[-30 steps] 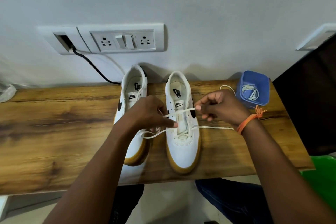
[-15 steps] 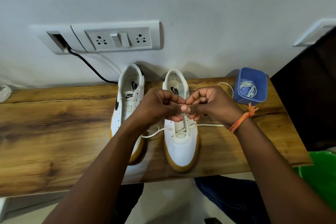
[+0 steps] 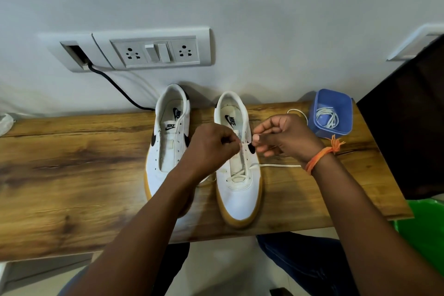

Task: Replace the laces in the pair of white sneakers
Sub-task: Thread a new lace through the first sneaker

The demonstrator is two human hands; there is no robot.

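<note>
Two white sneakers with tan soles stand side by side on the wooden table (image 3: 72, 175), toes toward me. The left sneaker (image 3: 168, 151) has no lace in its eyelets. The right sneaker (image 3: 240, 190) carries a white lace (image 3: 240, 175) crossed through its lowest eyelets. My left hand (image 3: 211, 149) and my right hand (image 3: 283, 139) meet over the middle of the right sneaker, each pinching the lace near its eyelets. One loose end of the lace (image 3: 281, 165) trails right under my right wrist.
A blue plastic box (image 3: 346, 113) holding another white lace stands at the table's back right. A wall socket panel (image 3: 156, 51) with a black cable (image 3: 115, 86) sits behind the shoes. A dark panel (image 3: 413, 127) and a green object (image 3: 427, 223) lie to the right.
My hands came together over the right sneaker from a spread pull, and have now parted slightly while keeping hold of the lace. The view shifted a little.
</note>
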